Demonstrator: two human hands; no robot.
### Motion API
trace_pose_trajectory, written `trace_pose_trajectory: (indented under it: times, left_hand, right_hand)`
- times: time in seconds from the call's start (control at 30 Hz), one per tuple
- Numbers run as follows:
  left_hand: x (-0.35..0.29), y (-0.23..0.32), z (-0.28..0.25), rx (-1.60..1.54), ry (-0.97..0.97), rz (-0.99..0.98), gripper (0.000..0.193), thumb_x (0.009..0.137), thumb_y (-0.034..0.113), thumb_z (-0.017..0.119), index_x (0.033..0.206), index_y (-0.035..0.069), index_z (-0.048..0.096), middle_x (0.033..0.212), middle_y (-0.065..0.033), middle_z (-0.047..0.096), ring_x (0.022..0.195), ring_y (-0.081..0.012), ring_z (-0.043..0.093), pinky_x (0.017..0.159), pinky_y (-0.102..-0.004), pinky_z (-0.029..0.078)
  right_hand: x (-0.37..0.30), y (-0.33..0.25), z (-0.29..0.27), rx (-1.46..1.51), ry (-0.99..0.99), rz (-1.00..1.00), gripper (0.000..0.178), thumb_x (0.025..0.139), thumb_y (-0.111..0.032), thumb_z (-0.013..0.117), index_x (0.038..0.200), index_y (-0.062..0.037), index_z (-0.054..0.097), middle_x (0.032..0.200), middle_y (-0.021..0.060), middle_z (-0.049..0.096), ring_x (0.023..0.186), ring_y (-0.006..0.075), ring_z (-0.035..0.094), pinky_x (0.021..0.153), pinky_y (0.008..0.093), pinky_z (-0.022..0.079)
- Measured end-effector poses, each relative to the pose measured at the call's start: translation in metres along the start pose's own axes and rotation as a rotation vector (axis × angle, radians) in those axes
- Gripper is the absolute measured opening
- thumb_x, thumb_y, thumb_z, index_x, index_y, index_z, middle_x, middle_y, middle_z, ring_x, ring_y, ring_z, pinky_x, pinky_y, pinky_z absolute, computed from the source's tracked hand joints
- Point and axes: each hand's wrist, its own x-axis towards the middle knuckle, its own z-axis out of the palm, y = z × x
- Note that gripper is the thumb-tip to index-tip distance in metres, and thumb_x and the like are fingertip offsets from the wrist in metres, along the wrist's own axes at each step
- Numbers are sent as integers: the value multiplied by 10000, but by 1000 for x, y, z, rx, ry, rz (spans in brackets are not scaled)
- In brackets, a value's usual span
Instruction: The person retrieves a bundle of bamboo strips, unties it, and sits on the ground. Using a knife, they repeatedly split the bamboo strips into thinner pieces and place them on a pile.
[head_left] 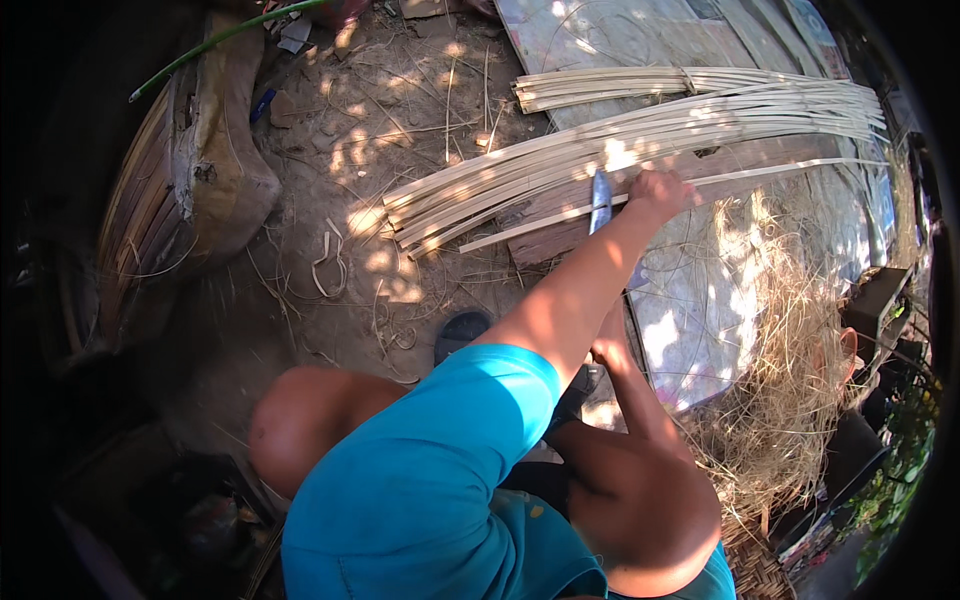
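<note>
My left hand (660, 190) reaches far forward, its fingers closed over a single thin bamboo strip (780, 170) that lies across a wooden plank (550, 240). Just left of that hand a knife blade (600, 200) stands up on the plank; its handle is hidden and I cannot tell which hand holds it. A fan of several long split bamboo strips (560, 160) lies beyond. My right hand (608, 350) is tucked under my left forearm and mostly hidden. A second bundle of strips (610, 85) lies farther back.
A printed mat (700, 310) covers the ground on the right, with a heap of dry fibrous shavings (780, 390) on it. A worn woven basket (190, 190) lies at left. A dark sandal (460, 330) and a green hose (220, 35) are on the dirt.
</note>
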Motion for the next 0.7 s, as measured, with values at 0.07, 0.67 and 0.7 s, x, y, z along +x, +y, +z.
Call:
trace_pose_trajectory:
  times: [0.07, 0.67, 0.7]
  left_hand:
    - [-1, 7, -2, -1, 40, 15, 579, 1027, 522, 438, 1196, 18, 664, 1107, -156, 735, 1065, -303, 692, 961, -410, 518]
    - [-232, -195, -126, -130, -558, -78, 545, 1058, 495, 457, 993, -18, 628, 811, -112, 644, 763, -229, 646, 743, -415, 548]
    - [-238, -202, -118, -361, -474, -105, 487, 1061, 455, 471, 970, 0, 620, 757, -52, 594, 695, -168, 588, 649, -356, 522]
  right_hand:
    - [-5, -11, 20, -168, -78, -244, 523, 912, -176, 698, 1353, 19, 496, 1187, 184, 675, 878, 260, 712, 735, 344, 591]
    - [-47, -25, -88, -894, 265, 369, 688, 866, -189, 653, 1469, -86, 337, 1178, 313, 525, 971, 500, 637, 815, 532, 543]
    - [-48, -28, -97, -968, 318, 327, 657, 875, -171, 638, 1456, -87, 343, 1208, 306, 509, 937, 503, 643, 815, 538, 549]
